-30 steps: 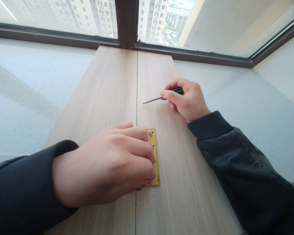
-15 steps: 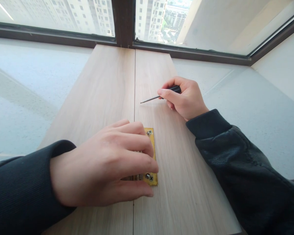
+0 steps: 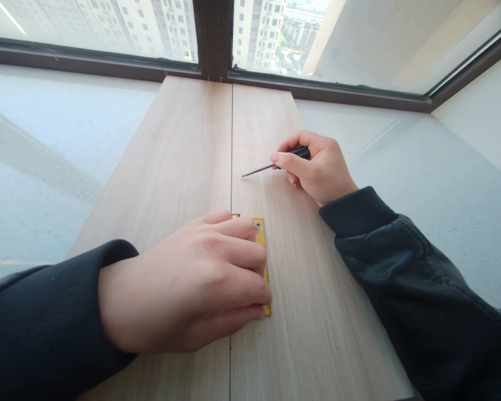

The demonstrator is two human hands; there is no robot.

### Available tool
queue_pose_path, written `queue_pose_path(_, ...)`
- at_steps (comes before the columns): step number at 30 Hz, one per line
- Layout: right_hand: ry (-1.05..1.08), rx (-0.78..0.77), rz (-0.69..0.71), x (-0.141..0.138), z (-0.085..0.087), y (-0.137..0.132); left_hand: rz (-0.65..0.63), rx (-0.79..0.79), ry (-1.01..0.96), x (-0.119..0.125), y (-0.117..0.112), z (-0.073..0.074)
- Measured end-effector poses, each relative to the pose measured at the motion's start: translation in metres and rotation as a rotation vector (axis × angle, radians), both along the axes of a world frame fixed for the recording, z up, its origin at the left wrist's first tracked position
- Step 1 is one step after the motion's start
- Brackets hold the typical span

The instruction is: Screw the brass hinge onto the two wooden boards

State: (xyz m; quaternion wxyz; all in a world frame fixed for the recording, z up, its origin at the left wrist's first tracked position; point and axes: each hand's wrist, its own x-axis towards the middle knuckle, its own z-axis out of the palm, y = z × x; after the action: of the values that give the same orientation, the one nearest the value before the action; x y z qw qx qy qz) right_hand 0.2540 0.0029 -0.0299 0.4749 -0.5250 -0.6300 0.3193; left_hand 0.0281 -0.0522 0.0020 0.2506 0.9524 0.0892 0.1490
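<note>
My left hand (image 3: 192,281) lies over a yellow brass hinge (image 3: 259,229) that straddles the seam between two light wooden boards (image 3: 183,150). Its fingers are close together and press flat on the hinge, hiding most of it; one screw head shows at the hinge's top end. My right hand (image 3: 317,167) rests on the right board farther away, closed around a thin black-handled screwdriver (image 3: 271,165). The screwdriver's metal tip points left toward the seam, above the board.
The boards lie on a pale stone sill (image 3: 45,150) and run up to a dark window frame (image 3: 212,39). The sill continues on the right (image 3: 421,184) toward a white wall. Tall buildings show through the glass.
My left hand's fingers have slid right and closed up, covering the hinge's lower screw that showed half a second ago. My right hand and the screwdriver have barely moved.
</note>
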Motion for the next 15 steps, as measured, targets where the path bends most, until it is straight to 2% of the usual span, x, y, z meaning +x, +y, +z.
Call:
queue_pose_path(2, 0.016, -0.005, 0.011, 0.001, 0.000, 0.000, 0.001, -0.049, -0.039, -0.001, 0.001, 0.001)
queue_pose_path(4, 0.030, -0.012, 0.019, 0.003, -0.002, 0.001, 0.076, -0.132, -0.139, -0.004, 0.008, 0.004)
queue_pose_path(5, 0.035, -0.016, 0.024, 0.004, -0.003, 0.002, 0.166, -0.165, -0.218, -0.006, 0.014, 0.006)
queue_pose_path(7, 0.031, -0.026, 0.032, 0.006, -0.006, 0.004, 0.428, -0.193, -0.255, -0.011, 0.032, 0.010)
queue_pose_path(9, 0.003, -0.029, 0.032, 0.011, -0.006, 0.004, 0.581, -0.190, -0.224, -0.018, 0.058, 0.011)
queue_pose_path(10, -0.023, -0.026, 0.028, 0.013, -0.004, 0.001, 0.673, -0.192, -0.146, -0.022, 0.071, 0.009)
queue_pose_path(12, -0.095, -0.017, 0.031, 0.018, 0.008, -0.013, 0.755, -0.166, -0.035, -0.028, 0.094, 0.002)
queue_pose_path(15, -0.303, -0.018, 0.104, 0.020, 0.042, -0.052, 0.736, -0.072, 0.038, -0.035, 0.112, -0.012)
